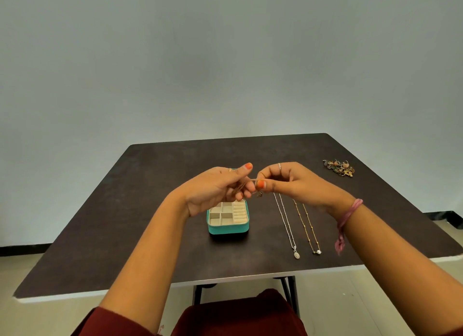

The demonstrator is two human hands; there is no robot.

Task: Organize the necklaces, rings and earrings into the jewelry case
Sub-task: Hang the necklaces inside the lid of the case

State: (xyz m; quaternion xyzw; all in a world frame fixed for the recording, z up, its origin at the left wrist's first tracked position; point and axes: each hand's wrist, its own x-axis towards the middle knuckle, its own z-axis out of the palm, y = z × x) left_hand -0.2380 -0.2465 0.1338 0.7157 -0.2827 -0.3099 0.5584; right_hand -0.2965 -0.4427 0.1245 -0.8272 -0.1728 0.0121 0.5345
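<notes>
Left hand (220, 188) and right hand (283, 180) pinch thin chain (241, 186) above jewelry case (228, 219), fingers curled. Risk: chain tangles or slips, missing compartments.

Dark brown surface (155, 210) carries an open teal jewelry case (228, 229) (cream compartments), a silver necklace (288, 231) just beside a gold necklace (309, 231) to its right, and a jewelry pile (338, 168) at the far right

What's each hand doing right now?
Left hand: pinching a thin chain.
Right hand: pinching the same chain's other end.
</notes>
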